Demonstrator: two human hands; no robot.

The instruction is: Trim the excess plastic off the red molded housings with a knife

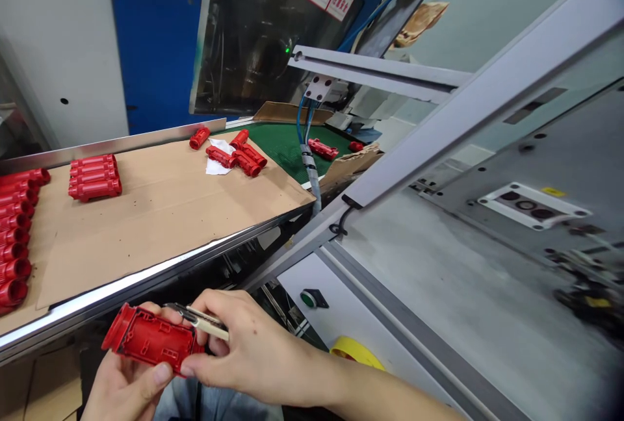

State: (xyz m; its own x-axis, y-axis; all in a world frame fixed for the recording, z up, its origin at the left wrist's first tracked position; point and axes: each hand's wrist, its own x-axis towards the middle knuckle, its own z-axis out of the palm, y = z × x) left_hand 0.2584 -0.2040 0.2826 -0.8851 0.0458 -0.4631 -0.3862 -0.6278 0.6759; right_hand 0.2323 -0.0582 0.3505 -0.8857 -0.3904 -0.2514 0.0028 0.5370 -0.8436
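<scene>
The right hand [253, 349] comes in from the lower right, forearm slanting up and to the left, wrist bent slightly, back of the hand toward the camera. Its fingers curl round a small knife-like tool [199, 319] with a pale handle and a metal blade; the blade lies nearly level and points left, its tip over the top of the red plastic part [149, 340]. The thumb of this hand presses on the right end of that part, so the hand is clenched on the tool and also touches the part.

The left hand [124, 392] rises from the bottom edge of the view, palm up, fingers closed under and around the red part, its thumb lying along the lower side. It grasps the part from below.

The red part is held in the air, below and in front of the near metal edge of the bench [146, 278], not resting on it. Its long axis runs left to right, tilted a little downward to the right. The flared, round end points left and slightly up; the boxy end with ribs points right, into the right hand.

On the bench, a cardboard sheet [170, 213] carries a row of like red parts [14, 232] along the left edge, a small stacked group [95, 177] near the far left, and a loose cluster [238, 151] at the far edge.
</scene>
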